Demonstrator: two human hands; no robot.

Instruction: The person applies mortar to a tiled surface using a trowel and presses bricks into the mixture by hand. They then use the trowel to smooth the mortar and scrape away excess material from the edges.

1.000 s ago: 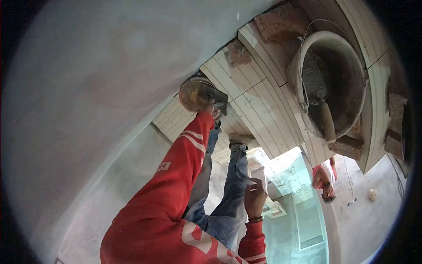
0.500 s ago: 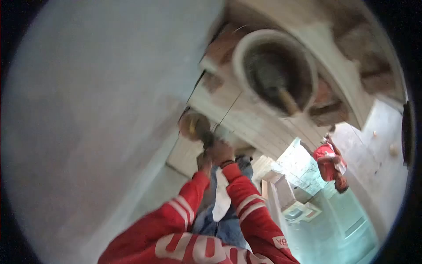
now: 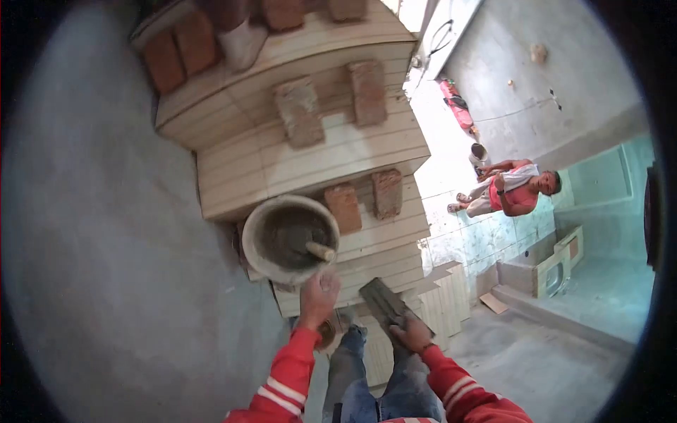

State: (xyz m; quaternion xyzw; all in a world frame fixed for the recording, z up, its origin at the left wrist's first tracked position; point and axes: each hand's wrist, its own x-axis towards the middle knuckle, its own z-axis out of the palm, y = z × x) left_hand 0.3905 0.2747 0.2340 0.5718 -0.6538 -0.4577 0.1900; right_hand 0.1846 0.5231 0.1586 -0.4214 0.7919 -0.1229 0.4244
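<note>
My left hand (image 3: 319,297) is just below the rim of a round bucket (image 3: 255,262), its fingers loosely apart with nothing visible in them. Grey wet mix (image 3: 285,236) lies in the bucket, and a tool's wooden handle (image 3: 321,251) sticks out of it, just above my left hand. My right hand (image 3: 413,333) is closed on a long, flat, dark float (image 3: 381,299), held tilted over the steps at the lower right of the bucket. The bucket stands on a tiled step (image 3: 233,176).
Bricks (image 3: 299,111) lie on the tiled steps, two of them (image 3: 343,209) beside the bucket. Someone's foot (image 3: 243,44) is on an upper step. Another person (image 3: 515,190) stands on the floor at the right. A grey wall (image 3: 106,211) borders the steps on the left.
My hands were close together and have moved apart, the left toward the bucket and the right with the float to the right. The view has turned, showing more of the steps.
</note>
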